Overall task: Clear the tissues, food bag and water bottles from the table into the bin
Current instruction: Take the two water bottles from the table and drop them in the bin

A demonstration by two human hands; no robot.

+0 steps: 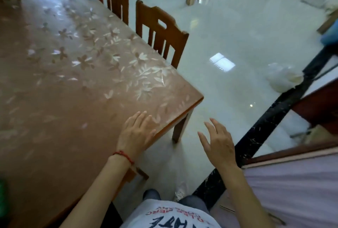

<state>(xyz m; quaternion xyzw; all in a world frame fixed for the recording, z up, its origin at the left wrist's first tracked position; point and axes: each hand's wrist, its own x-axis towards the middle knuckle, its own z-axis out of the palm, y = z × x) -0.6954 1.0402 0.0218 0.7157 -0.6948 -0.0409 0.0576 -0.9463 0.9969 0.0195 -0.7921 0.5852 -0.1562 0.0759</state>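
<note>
The brown table [54, 99] with a clear flower-patterned cover fills the left of the view. No tissues, food bag or bottles show on the part I see. My left hand [136, 132], a red string at its wrist, lies flat with fingers apart on the table near its front right corner. My right hand [217, 141] hovers open over the floor to the right of that corner, holding nothing. A white bin with a white bag liner [282, 77] stands on the floor at the right. A blurred green thing [3, 196] sits at the left edge.
Two wooden chairs [161, 32] stand pushed in along the table's far right side. The glossy pale tiled floor [228, 35] spreads to the right. A black marble strip [270, 121] runs diagonally beside a doorway at the right. More furniture legs stand at the back.
</note>
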